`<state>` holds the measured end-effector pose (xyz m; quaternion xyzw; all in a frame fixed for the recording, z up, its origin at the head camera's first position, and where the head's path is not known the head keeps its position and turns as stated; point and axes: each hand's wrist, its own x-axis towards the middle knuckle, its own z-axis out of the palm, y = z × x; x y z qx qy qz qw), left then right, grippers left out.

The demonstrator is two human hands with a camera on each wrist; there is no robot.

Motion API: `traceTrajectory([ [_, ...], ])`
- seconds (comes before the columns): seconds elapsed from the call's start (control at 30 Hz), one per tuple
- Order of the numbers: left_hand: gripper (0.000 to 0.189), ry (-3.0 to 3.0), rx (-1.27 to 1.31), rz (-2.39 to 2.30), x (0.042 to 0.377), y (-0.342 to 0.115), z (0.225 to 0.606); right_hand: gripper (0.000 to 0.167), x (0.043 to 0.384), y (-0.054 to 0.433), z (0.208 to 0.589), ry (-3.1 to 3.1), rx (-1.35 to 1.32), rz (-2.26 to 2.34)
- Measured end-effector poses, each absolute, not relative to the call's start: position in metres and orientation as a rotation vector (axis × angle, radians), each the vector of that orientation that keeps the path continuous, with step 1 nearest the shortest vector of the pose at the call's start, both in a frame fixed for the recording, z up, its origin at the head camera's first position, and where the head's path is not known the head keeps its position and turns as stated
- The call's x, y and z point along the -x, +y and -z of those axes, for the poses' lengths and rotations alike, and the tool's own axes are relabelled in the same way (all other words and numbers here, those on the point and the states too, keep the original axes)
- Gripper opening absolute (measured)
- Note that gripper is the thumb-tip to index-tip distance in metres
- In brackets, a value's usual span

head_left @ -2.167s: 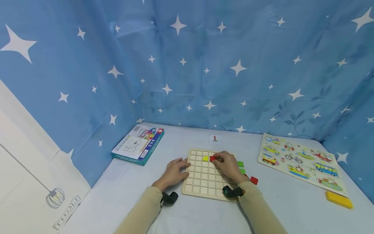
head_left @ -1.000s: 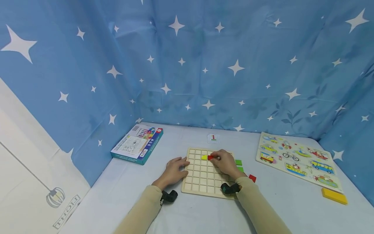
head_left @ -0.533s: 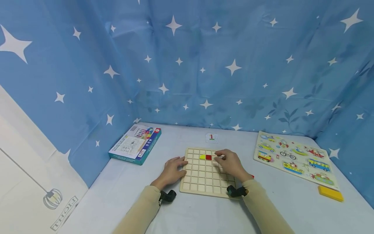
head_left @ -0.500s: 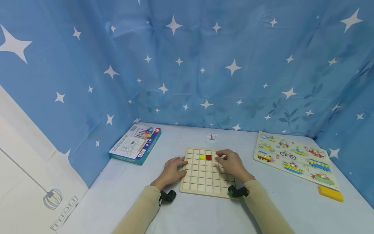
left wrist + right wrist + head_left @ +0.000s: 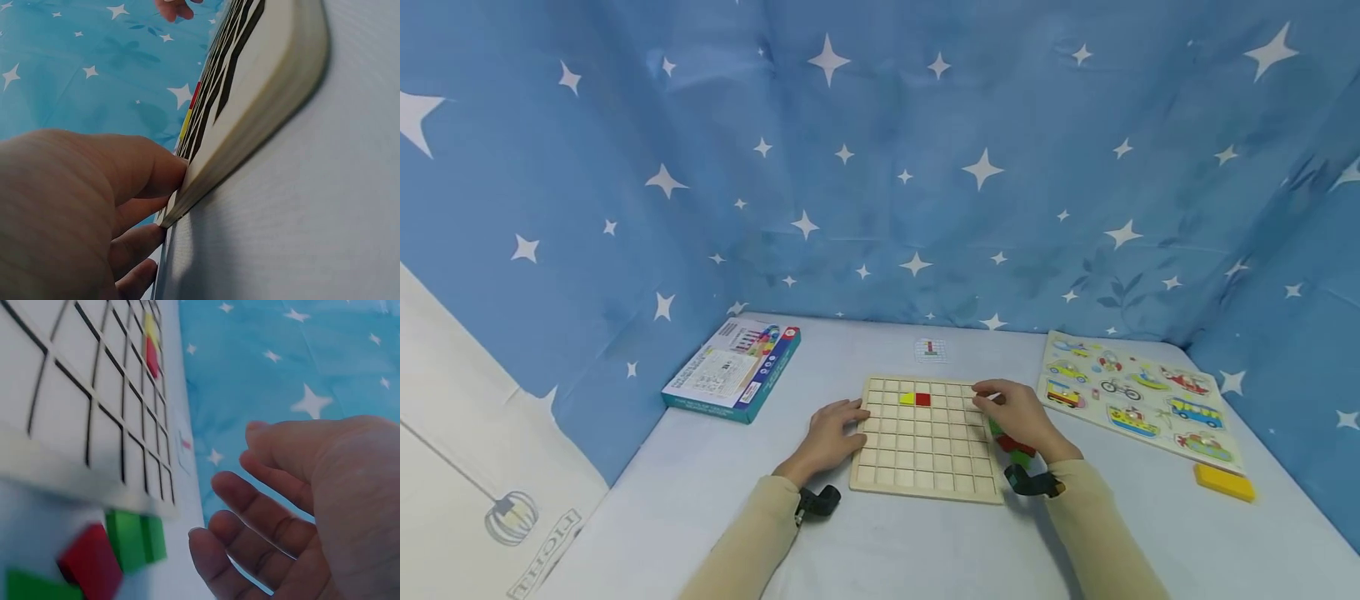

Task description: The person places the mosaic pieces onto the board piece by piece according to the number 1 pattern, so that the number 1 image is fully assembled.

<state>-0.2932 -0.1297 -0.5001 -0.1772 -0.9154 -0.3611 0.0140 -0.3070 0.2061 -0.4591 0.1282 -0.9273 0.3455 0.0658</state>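
A wooden grid board lies on the table. On it a yellow piece with a slanted edge sits beside a red square block. My left hand rests on the board's left edge, thumb and fingertips touching it, as the left wrist view also shows. My right hand hovers by the right edge with relaxed, slightly bent fingers and nothing in them. Beneath it, beside the board, lie loose red and green blocks, partly hidden by the hand in the head view.
A small pattern card lies behind the board. At the left is a flat puzzle box with a paper on top. A vehicle picture puzzle and a yellow block lie at the right. Starry blue cloth hangs behind.
My right hand has let go of the red block, which stays on the board next to the yellow piece, and has moved right towards the loose blocks. The left hand stays on the edge.
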Motion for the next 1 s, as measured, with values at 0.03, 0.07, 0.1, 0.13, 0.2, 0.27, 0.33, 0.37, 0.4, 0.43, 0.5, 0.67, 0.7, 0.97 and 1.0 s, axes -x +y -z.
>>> traceTrajectory([
  [0.03,0.040,-2.852,0.542,1.123,0.293,-0.132,0.500,0.032,0.308,0.208,0.458,-2.802,-0.385,-1.047],
  [0.07,0.040,-2.850,0.537,1.125,0.293,-0.133,0.499,0.032,0.308,0.210,0.456,-2.805,-0.381,-1.053],
  [0.1,0.040,-2.847,0.537,1.126,0.293,-0.134,0.499,0.032,0.309,0.214,0.455,-2.811,-0.368,-1.055],
  [0.13,0.040,-2.844,0.542,1.128,0.293,-0.134,0.499,0.031,0.309,0.218,0.454,-2.816,-0.362,-1.044],
  [0.2,0.040,-2.839,0.555,1.133,0.293,-0.133,0.499,0.029,0.308,0.227,0.452,-2.839,-0.346,-1.030],
  [0.27,0.040,-2.836,0.564,1.139,0.294,-0.132,0.498,0.027,0.308,0.235,0.452,-2.889,-0.308,-1.013],
  [0.33,0.040,-2.836,0.566,1.132,0.294,-0.132,0.499,0.026,0.308,0.241,0.452,-2.946,-0.284,-1.008],
  [0.37,0.040,-2.838,0.563,1.127,0.294,-0.132,0.499,0.025,0.308,0.244,0.452,-2.972,-0.280,-1.015],
  [0.4,0.040,-2.840,0.559,1.123,0.294,-0.132,0.500,0.025,0.308,0.246,0.453,-2.995,-0.277,-1.018],
  [0.43,0.040,-2.840,0.558,1.121,0.294,-0.132,0.500,0.024,0.307,0.248,0.453,-3.013,-0.273,-1.026],
  [0.5,0.040,-2.840,0.554,1.115,0.294,-0.132,0.500,0.022,0.307,0.253,0.454,-3.052,-0.293,-1.052],
  [0.67,0.040,-2.839,0.553,1.115,0.293,-0.132,0.498,0.019,0.302,0.266,0.455,-3.147,-0.341,-1.071],
  [0.7,0.040,-2.840,0.553,1.116,0.293,-0.132,0.498,0.019,0.301,0.269,0.455,-3.156,-0.349,-1.062],
  [0.97,0.040,-2.841,0.560,1.117,0.293,-0.132,0.499,0.019,0.296,0.288,0.455,-3.169,-0.331,-1.039],
  [1.0,0.040,-2.843,0.559,1.115,0.293,-0.132,0.499,0.019,0.295,0.289,0.456,-3.176,-0.326,-1.054],
])
